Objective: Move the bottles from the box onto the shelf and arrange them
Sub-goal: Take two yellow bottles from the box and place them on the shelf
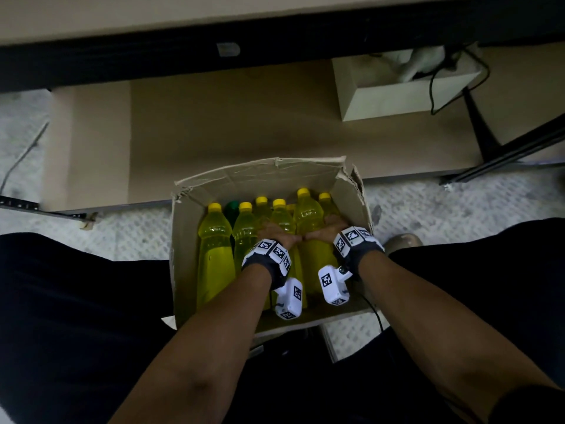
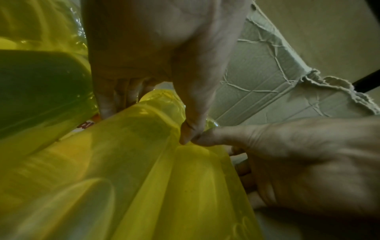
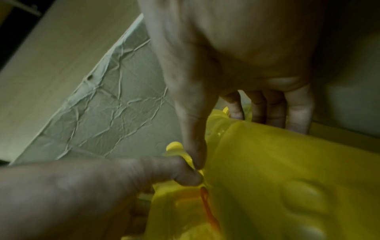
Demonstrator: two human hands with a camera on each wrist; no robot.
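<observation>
Cardboard box [image 1: 345, 191] stands open on the floor between the person's legs, at 6 o'clock from the low shelf board [image 1: 232, 123]; its top edges are torn and creased. Contents: yellow bottles [image 1: 214, 237] with yellow caps, packed side by side and touching, plus one green-capped bottle [image 1: 233, 206] at the 11 o'clock corner, largely hidden. Bottles stand upright, long axes vertical, caps pointing up toward the head camera.

Left hand [image 1: 276, 235] is inside the box, fingers curled down around a yellow bottle in the middle rows. Right hand [image 1: 328, 228] is at 3 o'clock of the left, fingers wrapped round the tallest bottle [image 1: 308, 215] near the box's right wall. The two thumbs touch tip to tip between the bottles, as both wrist views confirm.

A pale open carton [image 1: 397, 96] sits on the board at 1 o'clock, with a black cable [image 1: 432, 87] trailing over it.
</observation>
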